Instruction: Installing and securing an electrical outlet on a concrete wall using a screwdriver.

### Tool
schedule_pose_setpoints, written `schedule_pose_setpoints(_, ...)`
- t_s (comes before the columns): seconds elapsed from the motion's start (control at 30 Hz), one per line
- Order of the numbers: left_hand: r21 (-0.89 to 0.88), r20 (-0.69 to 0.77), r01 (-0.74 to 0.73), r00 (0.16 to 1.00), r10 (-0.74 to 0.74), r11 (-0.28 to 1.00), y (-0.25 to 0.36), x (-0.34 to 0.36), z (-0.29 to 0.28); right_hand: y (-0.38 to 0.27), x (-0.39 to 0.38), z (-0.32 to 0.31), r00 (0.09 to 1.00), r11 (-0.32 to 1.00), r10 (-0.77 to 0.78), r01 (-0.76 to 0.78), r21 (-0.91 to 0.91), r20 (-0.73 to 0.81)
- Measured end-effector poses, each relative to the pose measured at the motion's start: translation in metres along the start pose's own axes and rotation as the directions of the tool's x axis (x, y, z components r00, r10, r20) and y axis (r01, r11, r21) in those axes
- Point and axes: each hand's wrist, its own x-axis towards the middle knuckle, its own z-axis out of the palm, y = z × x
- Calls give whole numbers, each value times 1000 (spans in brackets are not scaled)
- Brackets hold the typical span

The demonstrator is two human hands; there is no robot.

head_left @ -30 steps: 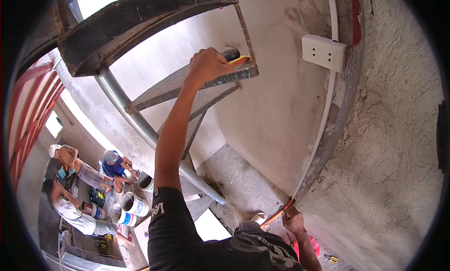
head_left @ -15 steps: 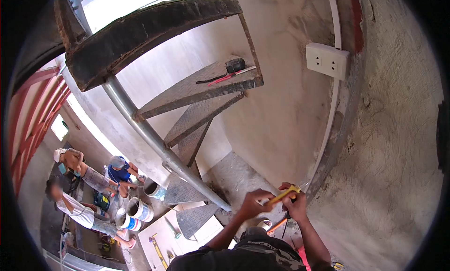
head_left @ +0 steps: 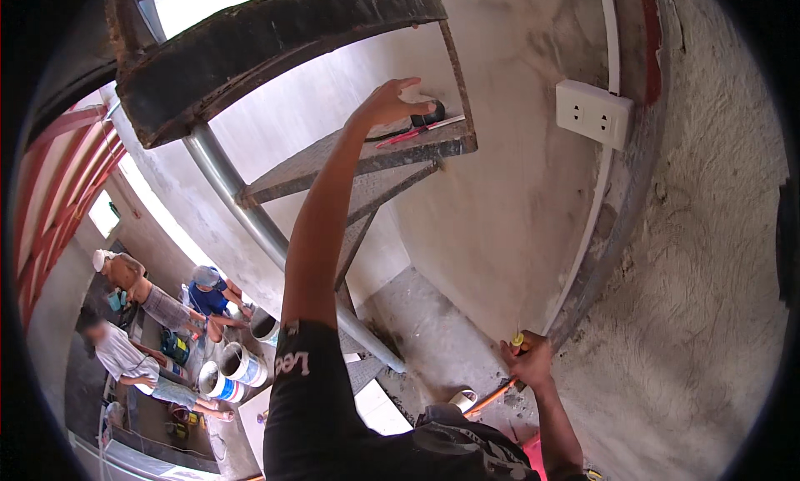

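My left hand [head_left: 390, 106] reaches up over the rusty metal stair tread [head_left: 292, 178], fingers apart and nothing in them. Its fingertips are close to a rounded black object [head_left: 434, 111] whose kind I cannot make out; whether they touch it is unclear. Beside that object lies a slim tool with a red handle [head_left: 402, 137] and a pale shaft. Low by the right wall, my right hand [head_left: 531, 366] is closed around a yellow-handled screwdriver [head_left: 517, 341], its thin shaft pointing up. Most of its handle is hidden by the fingers.
The spiral stair's steel pole [head_left: 223, 173] slants down on the left, beneath a thick upper tread [head_left: 275, 52]. A white double socket [head_left: 593, 114] and its conduit run along the right wall. Several people and buckets [head_left: 243, 366] are at lower left. An orange cord [head_left: 490, 398] trails below.
My left hand has left the yellow-handled screwdriver and swung up to the tread. The right hand keeps the screwdriver, now upright. The view has shifted slightly.
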Motion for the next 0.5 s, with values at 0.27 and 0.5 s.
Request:
schedule_pose_setpoints(0.27, -54, 252, -32, 967, 44, 998, -20, 36, 8, 67, -32, -4, 993, 998, -53, 49, -43, -110)
schedule_pose_setpoints(0.5, -301, -580, -295, 811, 72, 907, 29, -94, -24, 21, -18, -34, 959, 961, -260, 247, -124, -109)
